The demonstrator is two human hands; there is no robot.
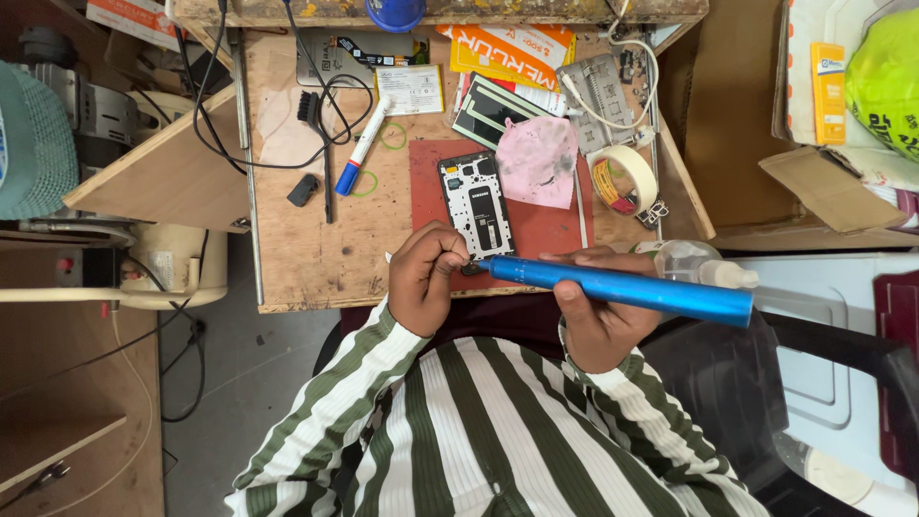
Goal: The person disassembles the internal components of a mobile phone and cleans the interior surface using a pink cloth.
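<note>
Gripping a blue cylindrical electric screwdriver (pixel 622 287), the right hand (pixel 593 321) has its fingers curled around the barrel, holding it nearly level with the tip pointing left. That tip meets the left hand (pixel 426 278), whose fingers are bunched and pinched together at the tool's end; what they pinch is too small to tell. Both hands hover at the near edge of a red mat (pixel 555 230) on the wooden workbench (pixel 297 249). Just beyond them an opened phone (pixel 476 203) lies on the mat, back exposed. Farther off sit a pink cloth (pixel 536 161), a tape roll (pixel 624 179) and a blue-capped marker (pixel 362 146).
</note>
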